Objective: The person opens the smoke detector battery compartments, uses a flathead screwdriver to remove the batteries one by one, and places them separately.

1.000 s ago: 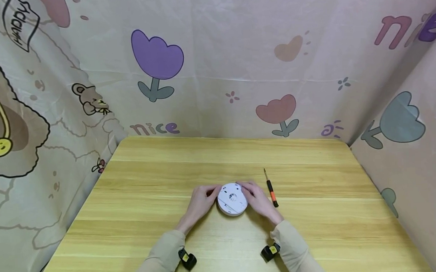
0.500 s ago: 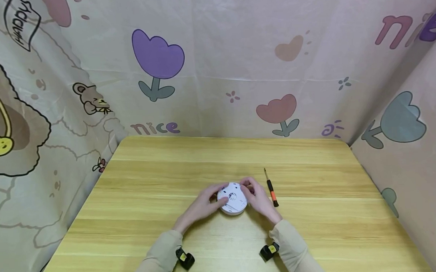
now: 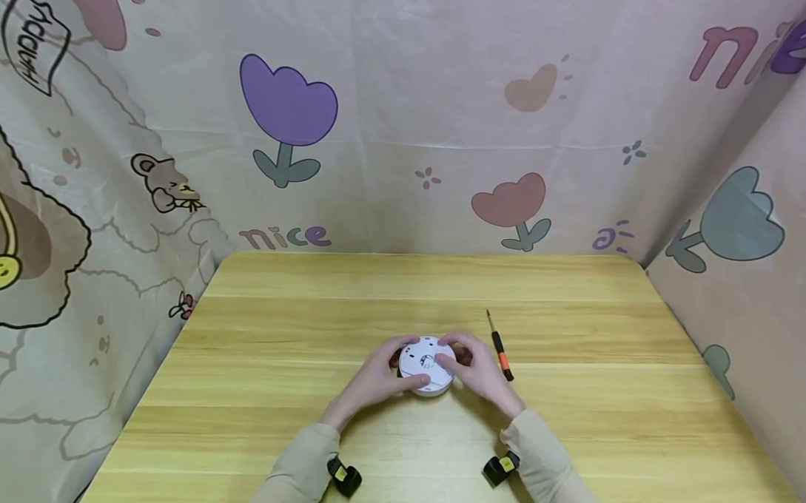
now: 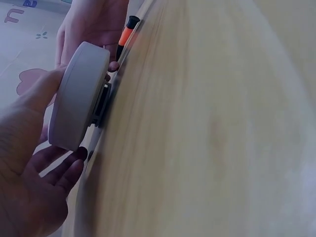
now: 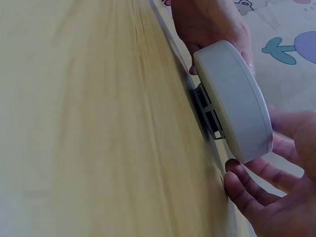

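Head view has one pale printed cloth (image 3: pixel 397 74) as the largest thing, hung behind the tabletop and down both sides; it bears three stemmed tulips, one purple, one pink and one blue-grey, the lettering "nice" whole above the tabletop's back edge, a sideways word at upper left that seems to read "HAPPY", and at upper right larger lettering with a clear "n" and "e" and the part between caught in a fold. Next comes one wood-grain tabletop (image 3: pixel 246 346). Two beige sleeves (image 3: pixel 297 462) reach in from the near edge, ending in two hands. The left hand (image 3: pixel 377 374) holds one side of the disc, thumb over its face and fingers at its rim; the right hand (image 3: pixel 477 371) grips the other side likewise, its thumb also on the face. One white disc (image 3: pixel 420 362) sits between them, near the middle of the tabletop, its face upward with small dark print too fine to read. One screwdriver (image 3: pixel 499 344), black and orange, lies just to the right of the right hand, tip pointing away. Two black boxes (image 3: pixel 345 477), each with a yellow patch, are worn at the cuffs. One slotted bracket (image 5: pixel 208 107) juts from the disc's underside, close to the tabletop; whether it touches cannot be told.
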Available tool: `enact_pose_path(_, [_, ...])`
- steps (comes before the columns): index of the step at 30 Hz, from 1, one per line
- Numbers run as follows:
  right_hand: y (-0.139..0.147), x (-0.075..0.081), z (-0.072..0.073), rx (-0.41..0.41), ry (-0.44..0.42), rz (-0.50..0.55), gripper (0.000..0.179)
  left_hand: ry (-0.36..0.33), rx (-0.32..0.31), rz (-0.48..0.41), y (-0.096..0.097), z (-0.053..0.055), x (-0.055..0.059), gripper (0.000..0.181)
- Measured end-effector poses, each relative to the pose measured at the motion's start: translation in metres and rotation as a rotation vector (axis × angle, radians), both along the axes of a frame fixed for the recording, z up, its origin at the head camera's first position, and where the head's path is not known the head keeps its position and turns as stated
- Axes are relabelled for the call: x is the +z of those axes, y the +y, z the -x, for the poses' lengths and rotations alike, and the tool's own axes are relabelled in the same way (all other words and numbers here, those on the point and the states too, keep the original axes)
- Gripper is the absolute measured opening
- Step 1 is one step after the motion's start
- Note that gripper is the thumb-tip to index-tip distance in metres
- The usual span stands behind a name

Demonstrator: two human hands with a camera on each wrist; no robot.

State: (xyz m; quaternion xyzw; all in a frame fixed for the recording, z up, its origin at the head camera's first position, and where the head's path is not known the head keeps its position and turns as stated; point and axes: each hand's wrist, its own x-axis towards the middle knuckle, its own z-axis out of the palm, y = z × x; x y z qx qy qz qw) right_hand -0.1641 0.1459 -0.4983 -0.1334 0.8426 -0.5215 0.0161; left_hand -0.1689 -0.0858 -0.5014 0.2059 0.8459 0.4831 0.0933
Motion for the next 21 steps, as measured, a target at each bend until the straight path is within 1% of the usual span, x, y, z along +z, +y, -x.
enact_pose_path(3, [0.0027, 0.0001, -0.0016, 0.031, 0.013, -0.021, 0.037, 0.011, 0.037, -0.006, 0.0015, 0.0006, 0.0, 0.075])
enact_pose_path(5, [0.0042, -0.0007, -0.0016, 0.049, 0.024, -0.028, 0.043, 0.026, 0.072, -0.002, 0.0027, 0.001, 0.0002, 0.074])
enact_pose_path(8, [0.0057, -0.0012, -0.001, 0.077, 0.037, -0.023, 0.05, 0.049, 0.122, 0.005, 0.0044, 0.0009, 0.0006, 0.074])
enact_pose_path(11, [0.0064, -0.0006, -0.0008, 0.107, 0.032, -0.019, 0.058, 0.061, 0.154, 0.013, 0.0061, 0.0004, 0.0008, 0.074])
enact_pose_path(14, [0.0065, 0.0005, -0.0009, 0.129, 0.017, -0.016, 0.063, 0.064, 0.169, 0.017, 0.0077, 0.0001, 0.0006, 0.075])
enact_pose_path(16, [0.0066, 0.0009, -0.001, 0.13, 0.003, -0.014, 0.065, 0.069, 0.173, 0.015, 0.0084, 0.0003, 0.0, 0.074])
enact_pose_path(21, [0.006, 0.0017, -0.0006, 0.103, -0.037, 0.005, 0.065, 0.077, 0.149, -0.014, 0.0078, 0.0014, -0.0019, 0.073])
